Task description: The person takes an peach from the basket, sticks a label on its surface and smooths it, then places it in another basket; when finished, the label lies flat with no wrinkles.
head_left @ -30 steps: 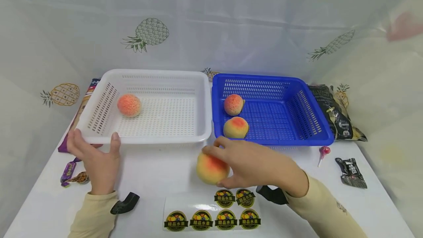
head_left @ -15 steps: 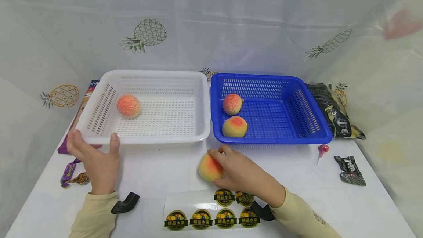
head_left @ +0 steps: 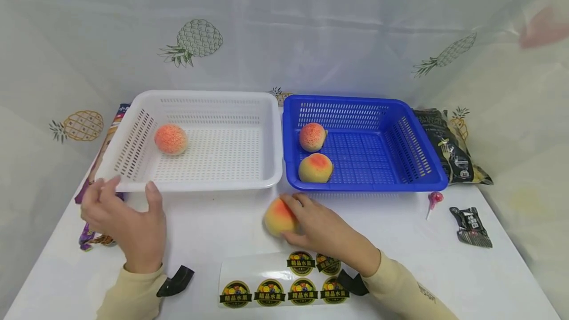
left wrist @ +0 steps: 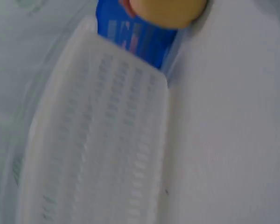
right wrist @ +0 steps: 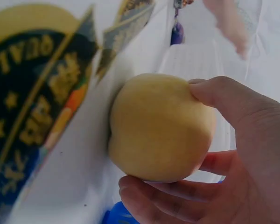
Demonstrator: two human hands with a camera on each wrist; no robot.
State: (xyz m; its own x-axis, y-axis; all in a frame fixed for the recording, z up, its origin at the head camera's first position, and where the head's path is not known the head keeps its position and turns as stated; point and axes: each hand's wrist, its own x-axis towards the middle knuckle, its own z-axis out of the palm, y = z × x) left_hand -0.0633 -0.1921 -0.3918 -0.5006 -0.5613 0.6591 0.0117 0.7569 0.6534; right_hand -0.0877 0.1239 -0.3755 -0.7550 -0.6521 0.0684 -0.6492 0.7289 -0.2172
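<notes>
In the head view my right hand [head_left: 326,231] holds a yellow-red peach [head_left: 277,217] at the table, in front of the gap between two baskets. The right wrist view shows the thumb on one side of this peach [right wrist: 161,128] and the fingers beneath it. My left hand [head_left: 131,231], slightly blurred, has its fingers apart at the front left corner of the white basket [head_left: 213,186]. One pinkish peach [head_left: 171,139] lies inside that basket. The blue basket [head_left: 369,186] holds a reddish peach [head_left: 312,136] and a yellow peach [head_left: 314,168].
A sheet of round fruit stickers [head_left: 253,266] lies at the front. Wrapped candies [head_left: 86,237] sit by the left hand, a lollipop [head_left: 434,198] and a black-wrapped candy [head_left: 471,227] at the right. Snack bags, one black [head_left: 451,149], one purple-edged [head_left: 81,192], flank the baskets.
My left hand has drawn back a little from the white basket's rim, fingers loosening. The right hand has shifted slightly, still holding the peach near the same spot.
</notes>
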